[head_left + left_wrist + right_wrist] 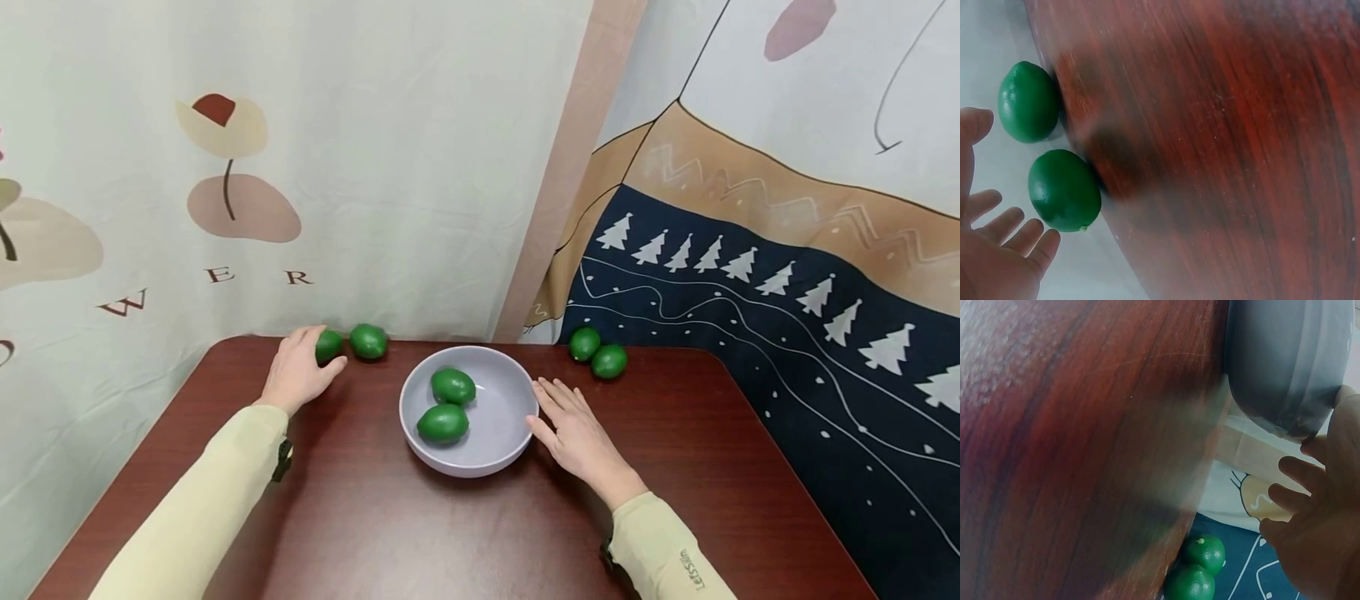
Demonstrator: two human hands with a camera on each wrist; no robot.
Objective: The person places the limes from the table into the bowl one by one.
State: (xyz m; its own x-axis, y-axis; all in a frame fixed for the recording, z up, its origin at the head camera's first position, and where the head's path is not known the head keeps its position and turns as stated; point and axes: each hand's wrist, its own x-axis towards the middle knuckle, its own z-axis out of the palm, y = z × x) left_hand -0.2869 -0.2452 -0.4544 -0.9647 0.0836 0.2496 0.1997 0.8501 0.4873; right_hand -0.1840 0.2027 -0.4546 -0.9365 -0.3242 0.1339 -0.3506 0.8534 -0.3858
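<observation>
A grey bowl (pixel 510 417) stands on the table, holding two green limes, one lime (pixel 453 387) behind the other (pixel 443 423). My left hand (pixel 296 371) reaches to the far left, thumb and fingers spread beside a lime (pixel 1065 190) that it partly hides in the head view. Contact with that lime cannot be made out. Just right of it sits another lime (pixel 368 342). My right hand (pixel 577 433) lies at the bowl's right side with its fingers extended, fingertips touching or very near the rim; the right wrist view shows them by the bowl's outer wall (pixel 1291 362).
Two more limes, one (pixel 584 343) touching the other (pixel 609 361), rest near the table's back edge on the right. A pale curtain (pixel 420 183) hangs right behind the brown table (pixel 360 517). A dark patterned cloth (pixel 750 333) hangs along the right.
</observation>
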